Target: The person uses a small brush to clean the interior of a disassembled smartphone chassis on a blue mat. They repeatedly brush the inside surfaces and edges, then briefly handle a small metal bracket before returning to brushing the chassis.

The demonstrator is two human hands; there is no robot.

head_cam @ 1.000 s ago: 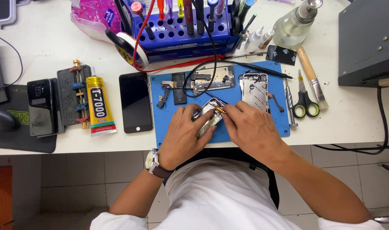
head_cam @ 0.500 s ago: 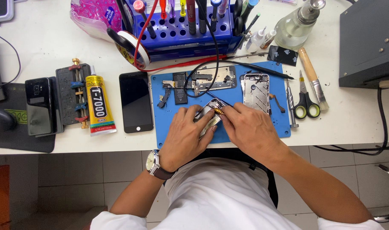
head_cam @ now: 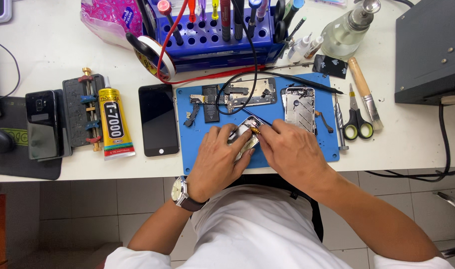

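My left hand (head_cam: 218, 158), with a wristwatch (head_cam: 180, 192) on the wrist, grips a small metal phone part (head_cam: 246, 130) over the blue work mat (head_cam: 185, 147). My right hand (head_cam: 292, 152) holds a thin tool with a brass tip (head_cam: 256, 130) against that part. An opened phone frame (head_cam: 300, 107) lies on the mat behind my right hand, and a circuit board with loose cables (head_cam: 237, 95) lies at the mat's back.
Left of the mat lie a black phone screen (head_cam: 158, 119), a yellow glue tube (head_cam: 114, 123), a dark clamp jig (head_cam: 82, 115) and a black phone (head_cam: 41, 124). A blue tool rack (head_cam: 217, 30) stands behind. Scissors (head_cam: 356, 122), a brush (head_cam: 365, 92), a glass bottle (head_cam: 347, 30) and a dark box (head_cam: 431, 50) are at the right.
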